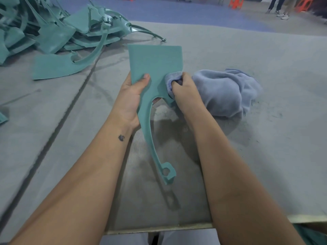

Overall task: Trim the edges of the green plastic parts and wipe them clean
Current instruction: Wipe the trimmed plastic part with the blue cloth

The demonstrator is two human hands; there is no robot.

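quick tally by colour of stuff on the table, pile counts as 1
Green: 3, namely held part, flat part, pile
Blue-grey: 1, namely cloth, bunched end gripped by right hand
Total: 4

Green plastic part with long curved stem, tilted above table, blue cloth against its face

Nothing here carries writing I can read; the only mark is a small dark tattoo on the left wrist, not legible as letters.
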